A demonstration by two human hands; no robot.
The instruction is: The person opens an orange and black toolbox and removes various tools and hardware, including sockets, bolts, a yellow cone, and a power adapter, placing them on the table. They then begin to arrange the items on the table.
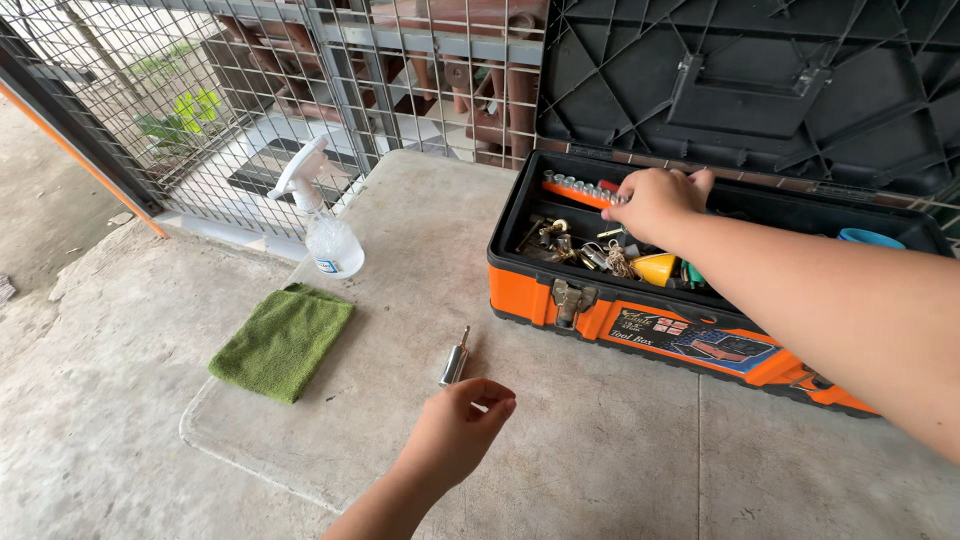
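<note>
Concrete floor job: my right hand [655, 200], fingers curled, fished the socket rail [582, 190] at 1 o'clock; left hand [462, 430] hovered loose, empty; slow pinch worked best.

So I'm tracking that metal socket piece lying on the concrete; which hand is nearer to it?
Left. The left hand hovers just below the metal socket piece, not touching it. The right hand is far off, reaching into the open orange toolbox.

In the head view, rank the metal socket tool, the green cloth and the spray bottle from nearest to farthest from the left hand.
From the left hand:
1. Metal socket tool, lying on the concrete just above the fingers.
2. Green cloth, flat on the slab to the hand's left.
3. Spray bottle, standing beyond the cloth, near the wire fence.
</note>
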